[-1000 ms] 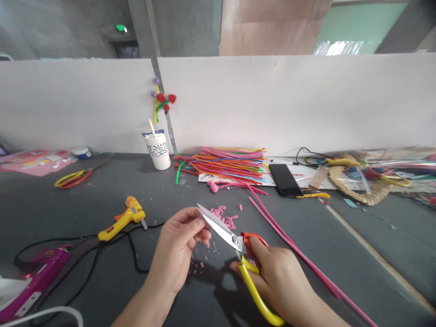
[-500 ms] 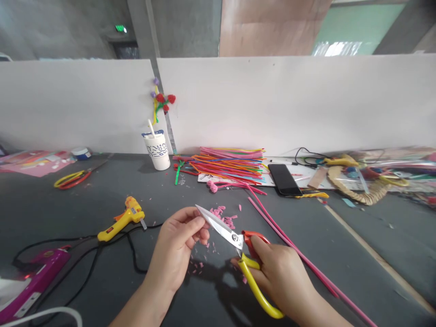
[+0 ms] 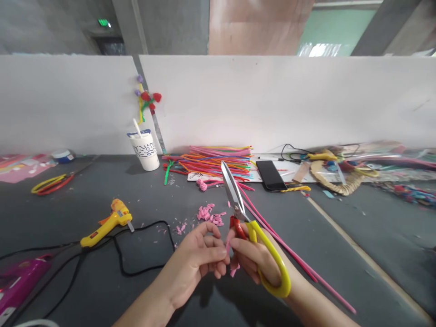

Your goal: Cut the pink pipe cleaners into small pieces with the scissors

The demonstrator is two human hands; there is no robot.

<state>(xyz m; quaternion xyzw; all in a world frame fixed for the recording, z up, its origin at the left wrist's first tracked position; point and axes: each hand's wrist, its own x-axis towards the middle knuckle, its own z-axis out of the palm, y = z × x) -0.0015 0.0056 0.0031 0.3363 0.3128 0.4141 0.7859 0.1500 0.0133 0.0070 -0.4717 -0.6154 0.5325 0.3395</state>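
My right hand (image 3: 257, 256) is closed around the scissors (image 3: 235, 193), which have one yellow and one red handle; their blades point up and away. Between the fingertips of my two hands is a short pink piece of pipe cleaner (image 3: 228, 241). My left hand (image 3: 200, 256) has its thumb and fingers pinched at the lower end of that piece. Just beyond the hands lies a small heap of cut pink bits (image 3: 210, 215). Long pink pipe cleaners (image 3: 289, 245) stretch along the table to the right of the scissors.
A yellow glue gun (image 3: 107, 225) with black cable lies left, near a purple power strip (image 3: 25, 284). Behind are a patterned cup (image 3: 145, 152), a bundle of coloured pipe cleaners (image 3: 218, 163) and a black phone (image 3: 271, 175). Another pair of scissors (image 3: 52, 185) lies far left.
The scissors have swung from pointing left at my left fingertips to pointing upward. My hands have come together around the pink piece, and the view has shifted slightly to the right.
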